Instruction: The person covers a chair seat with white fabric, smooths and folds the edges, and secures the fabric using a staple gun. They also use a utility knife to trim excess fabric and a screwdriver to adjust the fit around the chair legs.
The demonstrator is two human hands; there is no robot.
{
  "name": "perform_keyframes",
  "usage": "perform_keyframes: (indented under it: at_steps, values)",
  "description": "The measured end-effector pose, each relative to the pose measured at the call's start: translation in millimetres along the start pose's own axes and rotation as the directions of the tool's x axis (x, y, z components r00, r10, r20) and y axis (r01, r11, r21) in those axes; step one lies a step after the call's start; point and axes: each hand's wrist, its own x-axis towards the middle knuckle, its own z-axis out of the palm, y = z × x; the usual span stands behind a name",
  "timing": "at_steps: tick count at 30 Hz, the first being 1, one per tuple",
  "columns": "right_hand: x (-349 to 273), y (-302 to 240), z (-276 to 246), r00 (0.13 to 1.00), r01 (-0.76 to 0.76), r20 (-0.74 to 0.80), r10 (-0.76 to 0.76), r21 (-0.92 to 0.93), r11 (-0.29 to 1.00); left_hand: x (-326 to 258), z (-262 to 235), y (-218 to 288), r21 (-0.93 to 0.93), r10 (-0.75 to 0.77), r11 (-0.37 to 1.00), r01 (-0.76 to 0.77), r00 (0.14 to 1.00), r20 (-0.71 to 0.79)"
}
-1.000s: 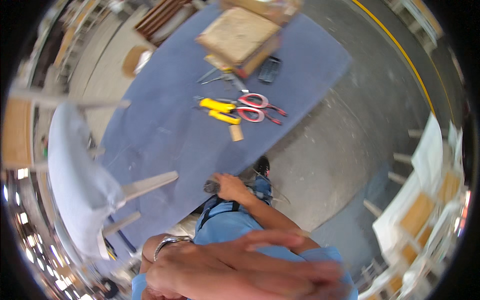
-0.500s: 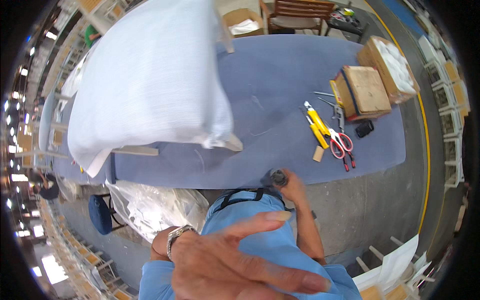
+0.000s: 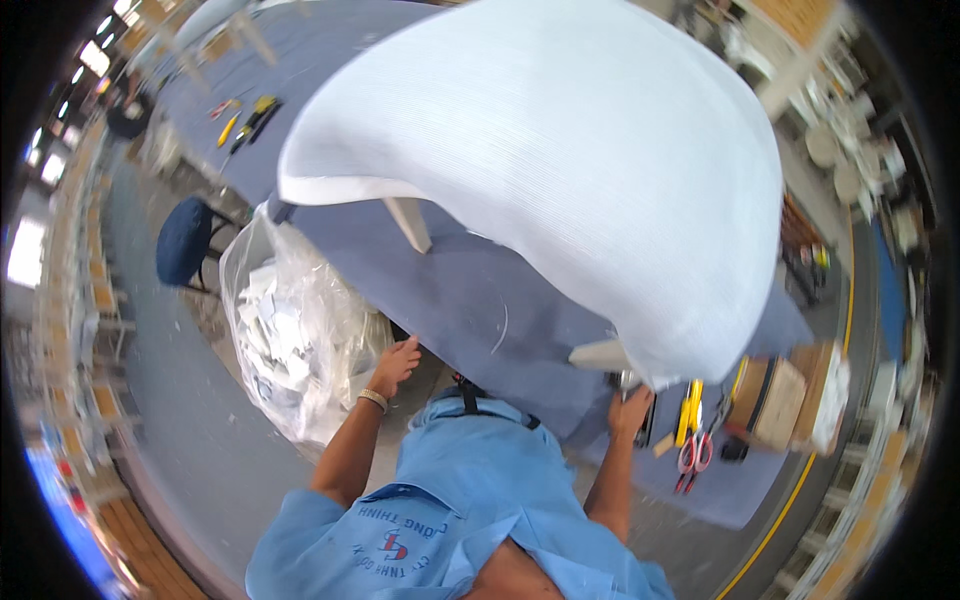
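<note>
A large chair part [image 3: 560, 150], covered in pale blue-white ribbed fabric, rests on the blue-grey padded table [image 3: 470, 290]. Two of its pale legs show below the cover, a left leg [image 3: 409, 224] and a right leg [image 3: 600, 355]. My left hand [image 3: 397, 367] is beside the table's near edge, fingers loosely stretched and nothing visible in them. Below the cover's right corner, my right hand [image 3: 630, 410] is closed around a dark and silvery hand tool [image 3: 627, 380]. Its kind is hard to make out, as the hand and cover hide much of it.
Right of my right hand lie yellow cutters [image 3: 688, 412], red-handled scissors [image 3: 695, 455] and a cardboard box [image 3: 775, 405]. A clear plastic bag of white scraps [image 3: 280, 340] stands by the table's left edge, near a dark blue stool [image 3: 185, 240]. More tools [image 3: 258, 118] lie at the far left.
The covered chair part now appears further right and turned. My left hand has moved from close before the camera to the table edge. My right hand has moved right, under the cover's corner.
</note>
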Motion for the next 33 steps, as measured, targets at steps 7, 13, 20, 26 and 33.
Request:
perform_keyframes:
  at_steps: [7,13,20,26,33]
  values:
    - [7,29,-18,0.996,0.041,0.074,-0.039,-0.023,0.999,61,109,-46,-0.910,-0.020,0.408,-0.072,0.996,-0.088]
    - [5,31,-34,0.975,0.182,0.118,-0.188,0.060,0.981,-31,136,-5,-0.843,-0.215,0.528,-0.102,0.944,-0.249]
    - [20,5,-93,0.907,0.154,0.407,-0.113,-0.070,0.986,-124,151,3,-0.588,0.171,0.733,-0.341,0.930,-0.326]
    - [18,-20,-133,0.859,0.115,0.393,-0.330,0.479,0.870,-165,177,35,-0.614,0.288,0.666,-0.424,0.905,-0.313]
    - [11,-95,-189,0.775,0.144,0.241,-0.584,0.833,0.534,-211,189,104,-0.575,0.571,0.632,-0.520,0.814,-0.108]
